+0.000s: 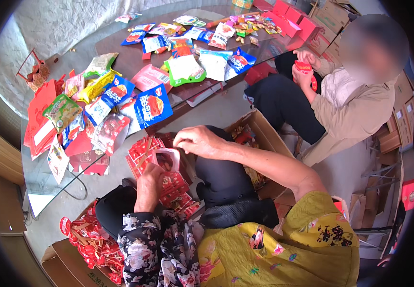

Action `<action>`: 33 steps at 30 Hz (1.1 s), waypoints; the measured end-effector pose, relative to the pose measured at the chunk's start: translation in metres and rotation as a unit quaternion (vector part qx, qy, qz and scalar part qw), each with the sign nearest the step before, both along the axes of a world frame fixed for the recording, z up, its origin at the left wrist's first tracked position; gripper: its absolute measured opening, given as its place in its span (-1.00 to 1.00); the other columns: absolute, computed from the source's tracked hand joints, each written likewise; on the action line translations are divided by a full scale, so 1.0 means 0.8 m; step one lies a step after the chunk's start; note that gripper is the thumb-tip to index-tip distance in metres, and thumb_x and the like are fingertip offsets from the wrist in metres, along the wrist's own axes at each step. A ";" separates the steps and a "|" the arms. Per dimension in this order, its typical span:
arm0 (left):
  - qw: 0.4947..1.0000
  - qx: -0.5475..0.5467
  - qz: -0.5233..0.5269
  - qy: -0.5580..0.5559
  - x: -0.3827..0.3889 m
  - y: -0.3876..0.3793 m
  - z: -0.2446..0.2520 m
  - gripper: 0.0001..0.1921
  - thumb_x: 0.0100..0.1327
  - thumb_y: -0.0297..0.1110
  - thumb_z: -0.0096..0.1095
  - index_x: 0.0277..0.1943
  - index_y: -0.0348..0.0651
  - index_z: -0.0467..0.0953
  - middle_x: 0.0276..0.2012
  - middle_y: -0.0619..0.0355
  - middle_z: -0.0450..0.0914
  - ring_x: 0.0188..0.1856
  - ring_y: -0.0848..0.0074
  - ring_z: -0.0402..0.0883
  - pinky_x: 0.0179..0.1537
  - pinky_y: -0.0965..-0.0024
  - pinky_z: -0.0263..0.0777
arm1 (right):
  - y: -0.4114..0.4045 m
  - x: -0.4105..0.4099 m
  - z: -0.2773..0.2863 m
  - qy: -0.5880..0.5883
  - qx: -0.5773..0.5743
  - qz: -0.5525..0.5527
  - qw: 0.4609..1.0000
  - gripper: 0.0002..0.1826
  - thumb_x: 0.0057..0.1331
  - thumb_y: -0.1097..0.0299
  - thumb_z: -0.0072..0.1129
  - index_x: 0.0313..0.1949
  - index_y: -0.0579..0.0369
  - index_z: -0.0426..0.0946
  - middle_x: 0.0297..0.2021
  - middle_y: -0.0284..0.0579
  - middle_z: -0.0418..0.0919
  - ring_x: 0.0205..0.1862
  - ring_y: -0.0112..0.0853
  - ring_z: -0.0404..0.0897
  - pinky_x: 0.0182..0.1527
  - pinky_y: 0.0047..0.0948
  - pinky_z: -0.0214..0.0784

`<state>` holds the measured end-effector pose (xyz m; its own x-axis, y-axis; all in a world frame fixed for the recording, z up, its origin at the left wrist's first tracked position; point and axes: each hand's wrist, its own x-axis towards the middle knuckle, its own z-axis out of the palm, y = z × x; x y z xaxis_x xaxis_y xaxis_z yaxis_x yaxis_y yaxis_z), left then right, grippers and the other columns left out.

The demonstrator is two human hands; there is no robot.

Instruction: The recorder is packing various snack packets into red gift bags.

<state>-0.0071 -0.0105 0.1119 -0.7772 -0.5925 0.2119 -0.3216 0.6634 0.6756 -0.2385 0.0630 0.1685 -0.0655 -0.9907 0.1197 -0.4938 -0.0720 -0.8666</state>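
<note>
My left hand grips the near side of a small red paper packet with a white inside. Its mouth faces up, and some brownish pieces show within. Over the packet's far right rim hovers my right hand, fingers bent and thumb close to them. Whether it pinches something small is hidden. Under and around the packet, flat red printed packets with tan strap handles lie in a stack between my knees. More red packets lie below my left hand.
A glass table carries snack bags, red envelopes and wrapped candies. An open carton of packaged snacks stands right of my knee. Filled red packets heap at lower left. A seated person holds a red item.
</note>
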 end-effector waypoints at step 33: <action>0.999 0.047 0.003 -0.028 0.002 -0.010 0.007 -0.94 0.14 -0.54 0.23 -0.31 -0.28 0.55 -0.32 -0.05 0.53 -0.25 0.03 0.59 -0.22 0.15 0.48 | -0.192 -0.312 0.054 0.462 -0.009 -0.276 0.843 -0.75 0.18 0.18 0.25 -0.21 0.01 0.63 -0.20 0.00 0.62 -0.11 -0.11 0.62 -0.05 -0.11 0.45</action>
<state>-0.0059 -0.0182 0.1176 -0.7824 -0.6127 0.1120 -0.3639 0.5956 0.7161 -0.4882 -0.0904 0.2115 -0.3861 -0.8376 0.3864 -0.9200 0.3802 -0.0951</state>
